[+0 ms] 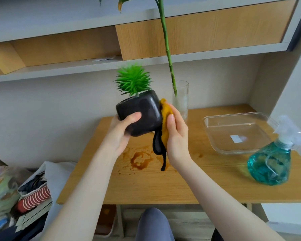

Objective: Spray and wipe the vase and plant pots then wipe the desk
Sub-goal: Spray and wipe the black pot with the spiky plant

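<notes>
My left hand (122,129) grips a black square plant pot (142,110) with a spiky green plant (133,81), held tilted in the air above the wooden desk (189,185). My right hand (176,134) presses a yellow and black cloth (164,126) against the pot's right side; the cloth's tail hangs down. A tall glass vase (181,100) with a green stalk stands at the back of the desk. A blue-green spray bottle (271,164) stands at the desk's right.
Brown liquid stains (140,160) mark the desk below my hands. A clear plastic tray (236,133) lies at the right. Shelves run along the wall above. Bags and clutter (30,197) sit left of the desk. My knee shows below the front edge.
</notes>
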